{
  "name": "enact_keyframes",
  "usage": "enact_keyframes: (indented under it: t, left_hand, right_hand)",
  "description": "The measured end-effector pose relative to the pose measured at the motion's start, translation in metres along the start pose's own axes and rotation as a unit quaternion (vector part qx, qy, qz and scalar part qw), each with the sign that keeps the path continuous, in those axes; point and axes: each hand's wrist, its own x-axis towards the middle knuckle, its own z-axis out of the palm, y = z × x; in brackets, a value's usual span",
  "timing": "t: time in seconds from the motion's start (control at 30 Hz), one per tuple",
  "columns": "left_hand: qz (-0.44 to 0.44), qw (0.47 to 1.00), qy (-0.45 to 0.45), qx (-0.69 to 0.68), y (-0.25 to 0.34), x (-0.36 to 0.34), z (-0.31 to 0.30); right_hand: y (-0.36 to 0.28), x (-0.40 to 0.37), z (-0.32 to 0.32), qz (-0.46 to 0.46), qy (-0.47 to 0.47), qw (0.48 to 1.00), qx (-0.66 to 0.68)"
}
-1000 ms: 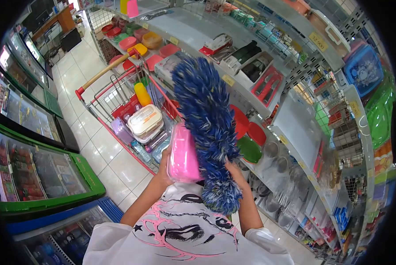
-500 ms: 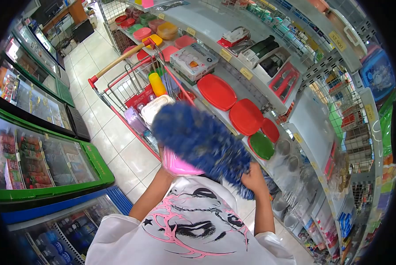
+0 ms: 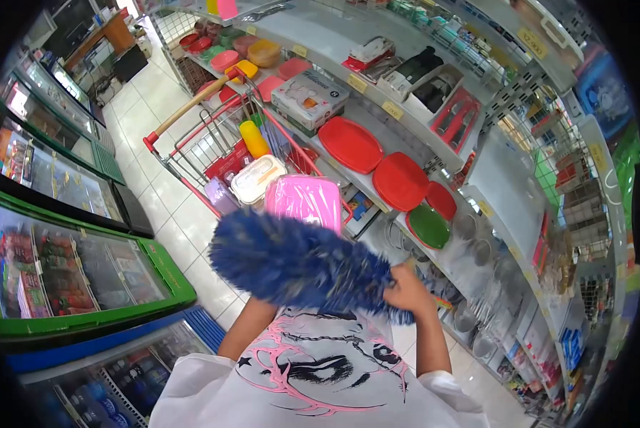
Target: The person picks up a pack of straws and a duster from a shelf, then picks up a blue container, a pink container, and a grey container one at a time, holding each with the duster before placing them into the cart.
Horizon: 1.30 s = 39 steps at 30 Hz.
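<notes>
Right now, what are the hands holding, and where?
The right hand grips the fluffy blue duster by one end. The left hand is hidden behind it, so its hold cannot be told.

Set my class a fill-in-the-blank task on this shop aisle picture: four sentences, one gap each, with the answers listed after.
1. The right hand grips a fluffy duster whose colour is ____.
2. Above the duster shows a box that is ____ in colour.
3. The shopping cart has a wooden handle and a frame painted ____.
4. On the shelf, one plate next to the red plates is ____.
Missing words: blue; pink; red; green.
</notes>
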Motion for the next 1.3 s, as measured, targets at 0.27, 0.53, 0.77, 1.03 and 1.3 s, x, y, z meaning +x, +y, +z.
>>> enact_keyframes:
  t: [0.27,0.53,0.77,1.03,1.3]
  left_hand:
    - [0.033,0.999,0.024,0.027,-0.014,-0.007,0.013]
    - [0.033,0.984,0.061,0.164,-0.028,-0.002,0.013]
    - [0.097,0.939,-0.004,0.331,-0.014,-0.008,0.066]
    - [0.024,0.977,0.109,0.183,0.0,-0.011,0.01]
    - [0.024,1.0,0.017,-0.001,0.012,-0.015,0.004]
  right_hand:
    - [0.012,0.035,-0.008,0.029,0.264,0.917,0.296]
    - [-0.028,0.015,-0.006,0.1,0.057,0.892,0.437]
    - [-0.033,0.018,-0.01,0.124,0.114,0.859,0.484]
    - [-0.028,-0.003,0.008,0.004,0.11,0.919,0.378]
    - [0.061,-0.016,0.069,-0.088,0.116,0.981,0.128]
